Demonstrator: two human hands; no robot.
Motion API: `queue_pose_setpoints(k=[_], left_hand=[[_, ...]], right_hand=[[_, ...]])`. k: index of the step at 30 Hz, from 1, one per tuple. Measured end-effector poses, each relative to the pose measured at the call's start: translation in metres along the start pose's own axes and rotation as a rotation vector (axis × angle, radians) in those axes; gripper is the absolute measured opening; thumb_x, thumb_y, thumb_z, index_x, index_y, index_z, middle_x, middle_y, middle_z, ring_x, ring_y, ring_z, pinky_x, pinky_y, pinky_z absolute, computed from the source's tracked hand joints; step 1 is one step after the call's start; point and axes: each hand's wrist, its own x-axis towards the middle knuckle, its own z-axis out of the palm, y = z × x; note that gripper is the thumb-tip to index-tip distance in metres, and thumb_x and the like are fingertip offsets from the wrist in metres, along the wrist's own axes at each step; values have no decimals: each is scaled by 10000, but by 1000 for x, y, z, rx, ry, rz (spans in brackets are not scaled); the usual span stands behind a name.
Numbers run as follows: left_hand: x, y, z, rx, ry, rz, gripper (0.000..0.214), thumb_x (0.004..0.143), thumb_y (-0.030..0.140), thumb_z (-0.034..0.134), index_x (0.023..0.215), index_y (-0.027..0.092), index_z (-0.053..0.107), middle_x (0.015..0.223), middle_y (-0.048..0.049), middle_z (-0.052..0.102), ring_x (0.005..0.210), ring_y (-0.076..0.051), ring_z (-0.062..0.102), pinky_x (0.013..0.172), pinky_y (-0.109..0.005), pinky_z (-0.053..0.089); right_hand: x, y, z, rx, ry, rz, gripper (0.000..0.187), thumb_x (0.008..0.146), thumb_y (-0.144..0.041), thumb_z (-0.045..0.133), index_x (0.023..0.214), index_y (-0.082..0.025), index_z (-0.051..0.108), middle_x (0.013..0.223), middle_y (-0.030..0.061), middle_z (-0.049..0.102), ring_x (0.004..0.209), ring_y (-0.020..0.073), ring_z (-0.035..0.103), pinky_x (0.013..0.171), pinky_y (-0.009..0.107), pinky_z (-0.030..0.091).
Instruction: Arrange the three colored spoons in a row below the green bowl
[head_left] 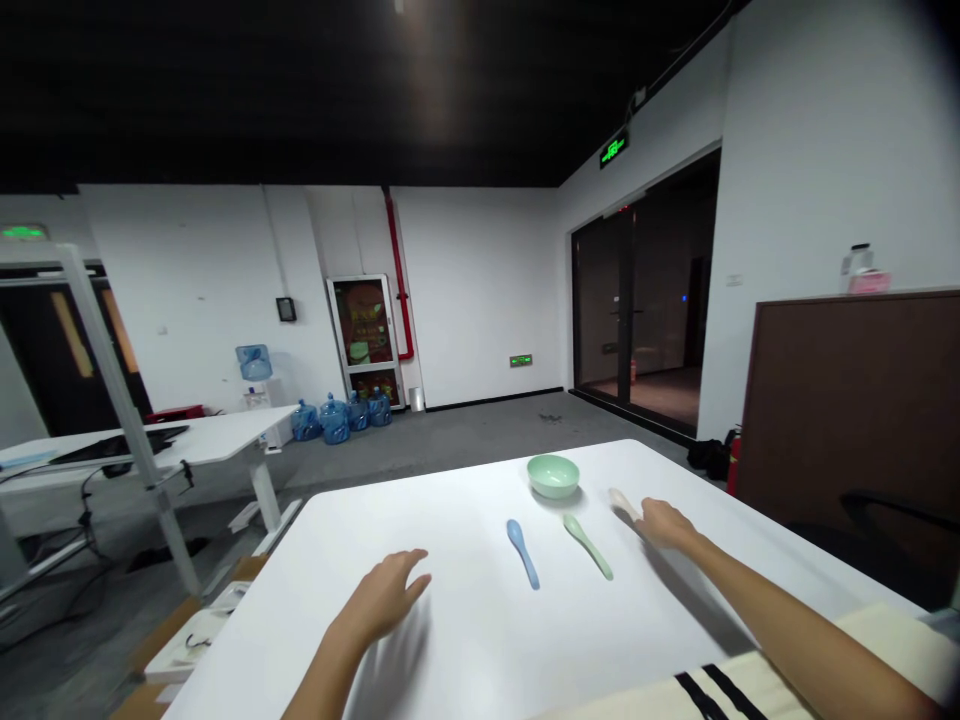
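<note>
A white table [465, 640] lies before me. On it stand a pale green bowl [553, 475], a blue spoon [523, 552] and a green spoon [588, 546] side by side. A white spoon [622, 502] lies right of the bowl, and my right hand [664, 524] is closed over its handle end. My left hand [386, 595] rests flat on the table to the left of the blue spoon, fingers stretched out, holding nothing.
A second white desk [150, 445] with a metal frame stands at the left. Blue water jugs [337, 417] sit by the far wall. A brown cabinet [855, 400] and a black chair [892, 530] stand at the right. Cardboard and white trays lie on the floor [191, 640] at left.
</note>
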Motion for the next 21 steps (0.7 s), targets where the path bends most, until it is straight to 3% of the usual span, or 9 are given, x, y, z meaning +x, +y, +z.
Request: queue_pose_setpoints(k=[8, 14, 21], left_hand=[[2, -2, 2, -5, 5, 9, 523, 920, 501, 418, 1364, 254, 539, 1390, -67, 589, 1288, -278, 516, 1056, -404, 401], [0, -5, 3, -12, 11, -4, 508, 925, 493, 424, 1366, 267, 534, 1379, -64, 596, 1275, -279, 524, 1048, -400, 406], [5, -6, 5, -21, 14, 7, 517, 920, 499, 430, 1367, 262, 535, 1372, -68, 601, 1259, -290, 537, 1053, -412, 403]], right_hand=[[29, -78, -35, 52, 113, -98, 268, 809, -355, 521, 914, -163, 676, 1004, 157, 688, 861, 261, 661, 648, 308, 437], [62, -121, -21, 64, 109, -80, 276, 777, -359, 579, 940, -165, 688, 1036, 161, 689, 903, 283, 669, 662, 308, 457], [85, -137, 1, 66, 89, -83, 389, 764, -416, 611, 1030, -145, 694, 1068, 213, 691, 939, 331, 684, 677, 352, 487]])
